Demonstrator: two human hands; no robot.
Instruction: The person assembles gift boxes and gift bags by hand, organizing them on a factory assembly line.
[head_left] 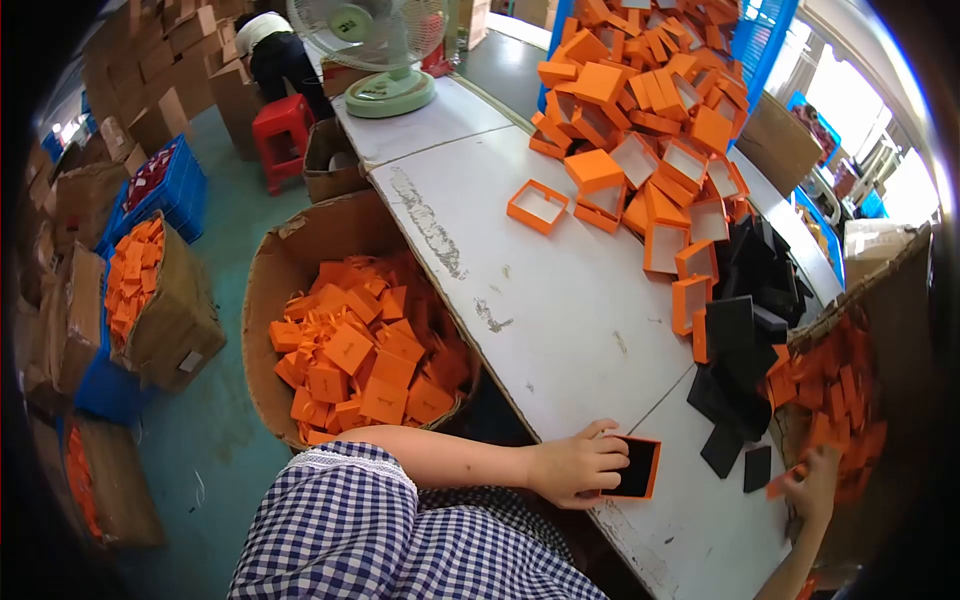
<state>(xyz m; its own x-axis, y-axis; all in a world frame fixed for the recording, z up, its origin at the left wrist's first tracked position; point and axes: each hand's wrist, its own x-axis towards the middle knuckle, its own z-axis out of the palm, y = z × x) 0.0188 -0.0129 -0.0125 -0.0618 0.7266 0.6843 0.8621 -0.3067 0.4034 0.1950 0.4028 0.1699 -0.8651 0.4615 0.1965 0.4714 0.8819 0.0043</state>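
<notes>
My left hand (578, 464) is closed on the left side of an orange box with a black inside (637, 468), which lies on the white table near its front edge. Over at the right, my right hand (814, 486) pinches a small orange piece (783, 483) beside a carton of orange pieces (840, 400). Between the hands lie flat black pieces (757, 469), part of a dark heap (735, 345). Farther back, open orange boxes (540, 206) are piled up.
A large carton (262, 330) full of orange boxes stands left of the table (500, 290). A green fan (390, 92) is on the far end. Blue crates (182, 190), a red stool (282, 135) and a bending person (275, 55) are at the upper left.
</notes>
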